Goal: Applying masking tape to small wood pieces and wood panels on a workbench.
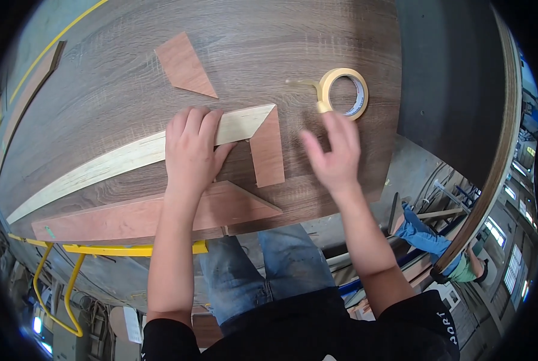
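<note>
My left hand point(190, 141) lies across a long pale wooden strip point(118, 155), fingers over its far edge and thumb at its near edge. The strip's slanted right end meets the slanted edge of a short reddish plywood piece point(268, 150), forming a corner. My right hand point(336, 147) is open, thumb and fingers apart, just below a roll of masking tape point(364, 90). Its fingertips are close to the roll's lower left rim; whether they touch it I cannot tell. A loose tape end sticks out left from the roll.
A small four-sided plywood offcut point(186, 65) lies at the far side of the wood-grain table point(269, 42). A longer plywood board point(121, 218) rests along the near edge, under my left forearm. Yellow metal railing point(133, 249) runs below that edge. Another person point(428, 237) is off to the right.
</note>
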`<state>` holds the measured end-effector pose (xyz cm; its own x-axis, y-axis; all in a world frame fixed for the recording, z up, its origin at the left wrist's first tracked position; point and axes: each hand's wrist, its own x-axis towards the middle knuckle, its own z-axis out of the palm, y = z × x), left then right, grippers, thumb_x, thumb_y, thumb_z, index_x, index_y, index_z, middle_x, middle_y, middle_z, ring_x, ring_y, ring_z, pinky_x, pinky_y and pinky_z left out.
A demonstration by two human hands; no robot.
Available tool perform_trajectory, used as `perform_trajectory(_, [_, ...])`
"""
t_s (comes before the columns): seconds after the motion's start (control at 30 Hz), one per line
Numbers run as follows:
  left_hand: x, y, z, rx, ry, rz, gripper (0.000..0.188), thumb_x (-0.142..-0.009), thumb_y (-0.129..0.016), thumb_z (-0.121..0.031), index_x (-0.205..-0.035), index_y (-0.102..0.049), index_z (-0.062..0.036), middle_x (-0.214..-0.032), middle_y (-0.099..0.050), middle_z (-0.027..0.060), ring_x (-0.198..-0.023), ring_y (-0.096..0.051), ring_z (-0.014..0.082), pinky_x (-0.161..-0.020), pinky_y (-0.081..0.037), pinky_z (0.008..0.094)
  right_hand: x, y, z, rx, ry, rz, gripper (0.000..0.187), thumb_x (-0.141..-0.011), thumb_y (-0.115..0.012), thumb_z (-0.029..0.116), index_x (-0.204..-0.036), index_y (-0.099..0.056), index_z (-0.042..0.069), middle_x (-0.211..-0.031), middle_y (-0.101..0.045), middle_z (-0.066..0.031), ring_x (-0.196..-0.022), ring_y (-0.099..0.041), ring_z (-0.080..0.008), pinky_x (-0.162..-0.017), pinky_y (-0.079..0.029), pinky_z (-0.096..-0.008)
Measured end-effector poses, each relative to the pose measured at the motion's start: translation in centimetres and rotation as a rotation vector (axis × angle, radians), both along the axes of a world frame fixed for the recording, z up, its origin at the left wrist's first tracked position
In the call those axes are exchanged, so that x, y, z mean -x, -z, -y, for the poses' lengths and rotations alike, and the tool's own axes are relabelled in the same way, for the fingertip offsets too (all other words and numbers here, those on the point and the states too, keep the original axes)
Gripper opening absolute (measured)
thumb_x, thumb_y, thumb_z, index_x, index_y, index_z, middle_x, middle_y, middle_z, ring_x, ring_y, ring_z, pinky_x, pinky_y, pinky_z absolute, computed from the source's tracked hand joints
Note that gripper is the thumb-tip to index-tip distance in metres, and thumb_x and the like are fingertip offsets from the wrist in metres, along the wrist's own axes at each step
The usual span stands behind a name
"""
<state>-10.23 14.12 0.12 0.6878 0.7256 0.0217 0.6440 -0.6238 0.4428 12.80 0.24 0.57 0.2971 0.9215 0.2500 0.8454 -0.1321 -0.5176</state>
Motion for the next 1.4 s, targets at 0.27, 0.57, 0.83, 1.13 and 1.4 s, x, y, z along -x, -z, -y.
perform_trajectory(0.27, [0.1,-3.5,-1.1,0.205,0.150,0.046,0.057,-0.063,-0.085,-0.016,-0.115,-0.063,-0.0107,-0.104,-0.060,0.0080,-0.089,-0.064,0.0294,-0.074,-0.053,0.0413,6.4,-0.1,1.1,0.286,0.259,-1.082,0.075,-0.096,-0.069,0.008,-0.156,-0.026,-0.004,-0.115,-0.064,-0.0075,-0.097,-0.060,-0.0084,-0.084,-0.050,-0.0228])
perform_trajectory(0.57, [-2.1,-4.2,-1.6,0.750,0.228,-0.092,0.037,-0.083,-0.078,-0.038,-0.101,-0.072,-0.0057,-0.084,-0.070,0.0136,-0.074,-0.067,0.0336,-0.070,-0.053,0.0416,7.4,-0.1,4.4,0.197,0.274,-1.501,0.088,-0.093,-0.070,0.000,-0.159,-0.013,-0.001,-0.121,-0.066,-0.0158,-0.105,-0.065,-0.0154,-0.090,-0.053,-0.0284])
perform_trajectory(0.83, [-1.3,-3.1,1.1,1.029,0.254,-0.025,0.034,-0.083,-0.081,-0.025,-0.103,-0.068,-0.0018,-0.083,-0.068,0.0126,-0.070,-0.059,0.0210,-0.065,-0.048,0.0354,8.0,-1.2,6.6,0.384,0.301,-1.517,0.092,-0.088,-0.076,0.002,-0.160,-0.018,0.001,-0.113,-0.070,-0.0145,-0.099,-0.066,-0.0136,-0.086,-0.053,-0.0273])
perform_trajectory(1.13, [-1.8,-3.6,3.0,1.013,0.235,-0.335,0.043,-0.069,-0.090,-0.026,-0.099,-0.070,-0.0014,-0.084,-0.070,0.0141,-0.075,-0.066,0.0258,-0.068,-0.050,0.0383,9.1,-0.9,8.1,0.414,0.350,-1.553,0.094,-0.086,-0.077,0.003,-0.160,-0.020,0.004,-0.108,-0.072,-0.0131,-0.094,-0.067,-0.0123,-0.084,-0.053,-0.0263])
perform_trajectory(1.4, [-1.4,-3.3,3.1,1.045,0.269,-0.342,0.047,-0.069,-0.087,-0.032,-0.104,-0.072,-0.0037,-0.088,-0.071,0.0205,-0.089,-0.069,0.0388,-0.077,-0.053,0.0438,9.5,-0.2,8.6,0.422,0.316,-1.603,0.095,-0.086,-0.077,0.004,-0.161,-0.018,0.004,-0.107,-0.071,-0.0120,-0.093,-0.067,-0.0117,-0.083,-0.052,-0.0259])
